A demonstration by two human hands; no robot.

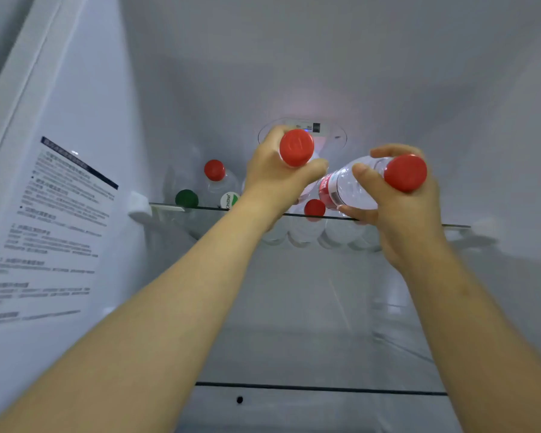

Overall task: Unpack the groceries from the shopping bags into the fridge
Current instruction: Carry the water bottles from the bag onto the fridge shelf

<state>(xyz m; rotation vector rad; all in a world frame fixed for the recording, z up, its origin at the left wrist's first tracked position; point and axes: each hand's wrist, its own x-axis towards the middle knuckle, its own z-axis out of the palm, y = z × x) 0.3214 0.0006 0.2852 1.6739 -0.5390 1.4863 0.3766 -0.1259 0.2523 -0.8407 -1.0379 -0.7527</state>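
A printed label sheet (53, 226) sits on the left wall of the fridge (388, 73). On the glass shelf (200, 208) stand a green-capped bottle (186, 198) and, just beside it, a red-capped bottle (214, 170). Our left hand (275, 179) is wrapped round a water bottle (296, 147), cap toward us, over the shelf. Below it, a lower red cap (314, 208) shows among bottles already stored. Our right hand (400, 214) grips a second water bottle (353, 182), tilted. The shelf looks crowded, so we judge that pushing either bottle in could topple a standing one. The tilted one, set down askew, could roll off the glass edge.
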